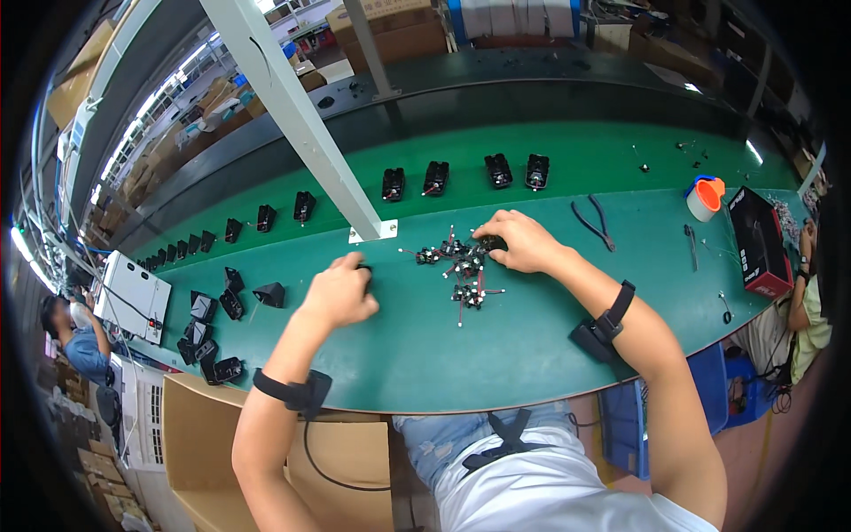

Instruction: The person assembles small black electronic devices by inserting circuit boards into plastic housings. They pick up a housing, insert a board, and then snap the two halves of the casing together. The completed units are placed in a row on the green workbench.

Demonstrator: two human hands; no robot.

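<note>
My left hand (339, 294) is closed at the left of the green table, its fingers curled round a small black part (366, 277) that is mostly hidden. My right hand (523, 241) reaches to the middle of the table. Its thumb and fingers close on a small dark wired part (492, 242) at the edge of a loose pile. That pile of small black-and-white parts with red and black wires (463, 263) lies between my hands. A smaller cluster of the same wired parts (468, 296) sits just nearer to me.
Open black housings (436, 178) stand in a row on the far green strip; more black housings (202, 308) lie at the left. A pale post (301, 115) rises from the table. Pliers (594, 223), an orange cup (705, 199) and a black box (756, 241) are at the right, near a person.
</note>
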